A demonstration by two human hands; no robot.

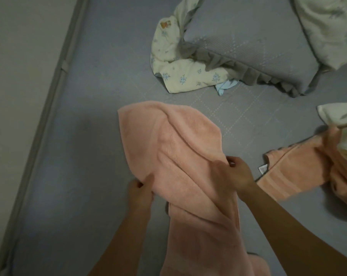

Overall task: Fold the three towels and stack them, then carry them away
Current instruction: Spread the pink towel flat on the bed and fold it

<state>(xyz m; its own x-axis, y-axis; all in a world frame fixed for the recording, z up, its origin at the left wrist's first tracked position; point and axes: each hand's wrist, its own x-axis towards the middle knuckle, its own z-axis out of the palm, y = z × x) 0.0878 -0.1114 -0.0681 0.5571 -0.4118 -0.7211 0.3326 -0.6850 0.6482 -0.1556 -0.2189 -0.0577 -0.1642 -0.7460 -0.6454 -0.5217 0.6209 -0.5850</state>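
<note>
Both hands pinched the big pink towel point(180, 156), which lay btwn them on the gray bed point(89, 116). Left hand point(139, 193) held its left edge; right hand point(235, 173) held a fold on its right side. A 2nd pink towel point(296, 170) lay just right of the right hand, w/ a small white tag point(261, 168), too small to read. A white towel point(343, 132) sat on it. A pillow point(248, 46) lay far past the hands.

grey bed point(101, 92), pink towels point(180, 148), pillow point(248, 48)
</note>
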